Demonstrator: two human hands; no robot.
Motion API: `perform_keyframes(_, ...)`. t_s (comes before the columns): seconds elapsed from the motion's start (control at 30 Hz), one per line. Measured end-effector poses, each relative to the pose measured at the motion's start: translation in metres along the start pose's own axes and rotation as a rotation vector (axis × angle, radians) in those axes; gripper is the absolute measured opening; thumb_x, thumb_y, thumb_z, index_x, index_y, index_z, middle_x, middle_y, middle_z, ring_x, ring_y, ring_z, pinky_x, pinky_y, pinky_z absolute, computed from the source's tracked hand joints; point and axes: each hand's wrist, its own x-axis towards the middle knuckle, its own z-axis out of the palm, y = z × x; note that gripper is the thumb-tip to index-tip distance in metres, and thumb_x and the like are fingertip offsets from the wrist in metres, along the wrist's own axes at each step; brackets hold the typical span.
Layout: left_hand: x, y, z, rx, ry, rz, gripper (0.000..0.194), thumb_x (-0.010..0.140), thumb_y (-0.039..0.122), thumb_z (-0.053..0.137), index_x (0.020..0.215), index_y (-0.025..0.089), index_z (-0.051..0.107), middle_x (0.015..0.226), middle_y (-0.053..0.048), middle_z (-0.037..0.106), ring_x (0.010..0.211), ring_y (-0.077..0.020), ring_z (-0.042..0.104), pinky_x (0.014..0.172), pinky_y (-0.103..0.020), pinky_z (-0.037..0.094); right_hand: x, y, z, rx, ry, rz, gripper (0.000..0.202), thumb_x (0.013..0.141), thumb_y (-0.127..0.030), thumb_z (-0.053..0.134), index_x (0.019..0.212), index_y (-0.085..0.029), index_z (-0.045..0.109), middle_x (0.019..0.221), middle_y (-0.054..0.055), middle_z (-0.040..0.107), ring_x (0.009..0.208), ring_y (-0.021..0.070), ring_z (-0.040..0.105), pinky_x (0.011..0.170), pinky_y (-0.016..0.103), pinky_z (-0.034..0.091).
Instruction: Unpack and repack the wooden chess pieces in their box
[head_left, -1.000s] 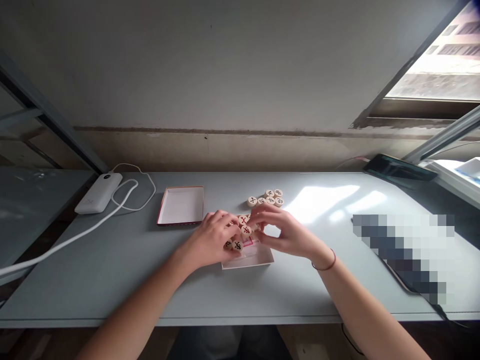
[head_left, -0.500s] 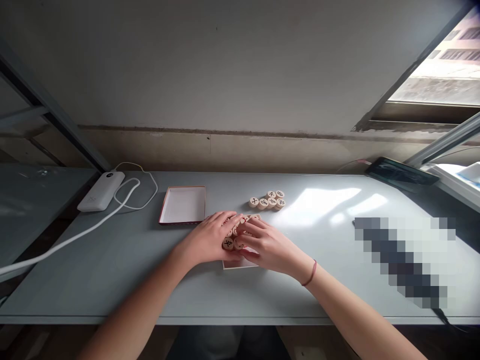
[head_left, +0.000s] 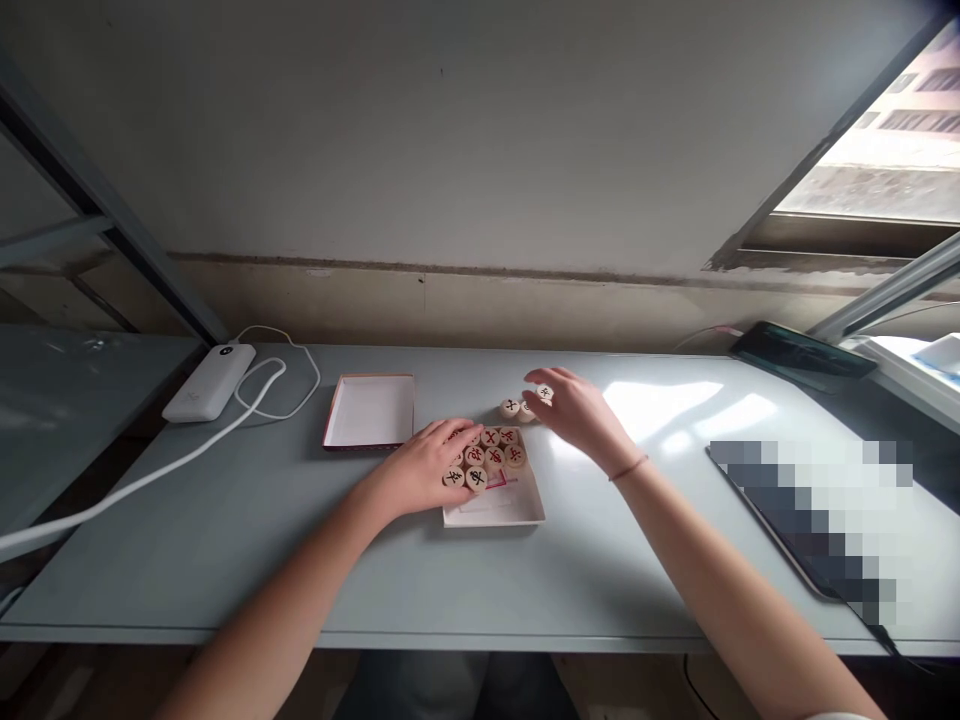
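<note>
Round wooden Chinese chess pieces [head_left: 494, 458] with red or black characters lie in rows in a shallow white box [head_left: 517, 510]. My left hand [head_left: 424, 468] rests over the box's left side, fingers stretched across the pieces there and thumb at the nearest row. It covers the leftmost pieces. Behind the box, several loose chess pieces [head_left: 510, 408] sit on the desk. Over their right part is my right hand [head_left: 574, 410], thumb and fingers apart with a piece showing between them. Some of the loose pieces are hidden behind it.
An upturned box lid [head_left: 371, 412] lies left of the box. Further left is a white power bank [head_left: 210, 383] with a cable [head_left: 135, 482]. A phone [head_left: 795, 350] leans at the back right; a blurred dark object [head_left: 810, 530] lies on the right of the desk [head_left: 360, 590].
My right hand has left the box and moved back and right to the loose pieces. The near part of the box is now uncovered. My left hand stays almost where it was.
</note>
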Motion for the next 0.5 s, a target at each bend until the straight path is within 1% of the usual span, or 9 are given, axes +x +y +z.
perform_keyframes(0.03, 0.0, 0.0, 0.0, -0.004, 0.002, 0.004, 0.072, 0.073, 0.027, 0.068, 0.138, 0.023, 0.041, 0.14, -0.01, 0.045, 0.128, -0.0284, 0.044, 0.106, -0.042, 0.041, 0.01, 0.005, -0.001, -0.059, -0.02, 0.074, 0.029, 0.088, -0.034, 0.047, 0.108, -0.02, 0.064, 0.108, 0.009, 0.066, 0.071, 0.0176, 0.062, 0.065, 0.03, 0.046)
perform_keyframes(0.1, 0.0, -0.001, 0.0, -0.009, 0.014, 0.02, 0.072, 0.072, 0.026, 0.068, 0.139, 0.024, 0.04, 0.139, -0.01, 0.046, 0.128, -0.028, 0.045, 0.105, -0.041, 0.041, 0.028, 0.014, -0.002, -0.144, -0.103, 0.171, 0.03, 0.085, -0.035, 0.049, 0.104, -0.02, 0.067, 0.102, 0.009, 0.069, 0.078, 0.0208, 0.064, 0.064, 0.028, 0.044)
perform_keyframes(0.17, 0.0, -0.002, 0.0, -0.01, 0.022, 0.033, 0.072, 0.073, 0.026, 0.067, 0.139, 0.024, 0.04, 0.139, -0.009, 0.046, 0.128, -0.0276, 0.045, 0.106, -0.041, 0.041, 0.039, 0.018, 0.0, -0.189, -0.199, 0.223, 0.029, 0.082, -0.037, 0.052, 0.098, -0.02, 0.069, 0.094, 0.009, 0.07, 0.08, 0.0221, 0.064, 0.062, 0.028, 0.043)
perform_keyframes(0.23, -0.001, -0.001, 0.0, -0.007, 0.016, 0.025, 0.072, 0.073, 0.027, 0.067, 0.14, 0.024, 0.04, 0.14, -0.01, 0.045, 0.128, -0.0277, 0.045, 0.106, -0.041, 0.041, 0.047, 0.022, 0.004, -0.211, -0.261, 0.241, 0.027, 0.078, -0.037, 0.057, 0.093, -0.02, 0.07, 0.089, 0.009, 0.071, 0.079, 0.0224, 0.064, 0.061, 0.028, 0.042)
perform_keyframes(0.33, -0.001, -0.001, 0.0, 0.004, -0.01, -0.006, 0.072, 0.074, 0.027, 0.068, 0.14, 0.022, 0.039, 0.141, -0.01, 0.044, 0.129, -0.0281, 0.044, 0.106, -0.042, 0.041, 0.053, 0.026, 0.01, -0.226, -0.274, 0.244, 0.025, 0.073, -0.033, 0.063, 0.092, -0.019, 0.071, 0.089, 0.01, 0.07, 0.079, 0.0238, 0.065, 0.061, 0.028, 0.042)
perform_keyframes(0.4, -0.002, 0.0, 0.0, 0.02, -0.005, -0.007, 0.071, 0.075, 0.027, 0.068, 0.139, 0.023, 0.041, 0.142, -0.01, 0.043, 0.13, -0.0286, 0.043, 0.106, -0.043, 0.042, 0.055, 0.027, 0.011, -0.229, -0.269, 0.25, 0.025, 0.071, -0.031, 0.065, 0.091, -0.018, 0.071, 0.088, 0.01, 0.07, 0.08, 0.0246, 0.065, 0.061, 0.029, 0.043)
perform_keyframes(0.47, -0.002, 0.0, 0.0, 0.047, 0.039, 0.02, 0.071, 0.074, 0.033, 0.071, 0.138, 0.024, 0.042, 0.143, -0.01, 0.042, 0.132, -0.0303, 0.04, 0.107, -0.046, 0.04, 0.056, 0.025, 0.008, -0.237, -0.252, 0.264, 0.024, 0.072, -0.029, 0.063, 0.091, -0.017, 0.07, 0.089, 0.011, 0.071, 0.082, 0.0251, 0.065, 0.063, 0.029, 0.044)
perform_keyframes(0.5, -0.001, 0.0, 0.0, 0.06, 0.075, 0.04, 0.072, 0.074, 0.038, 0.072, 0.138, 0.025, 0.043, 0.143, -0.011, 0.042, 0.132, -0.0309, 0.039, 0.108, -0.047, 0.04, 0.054, 0.022, 0.005, -0.222, -0.216, 0.265, 0.024, 0.074, -0.029, 0.062, 0.093, -0.017, 0.07, 0.091, 0.011, 0.071, 0.083, 0.0251, 0.065, 0.065, 0.03, 0.045)
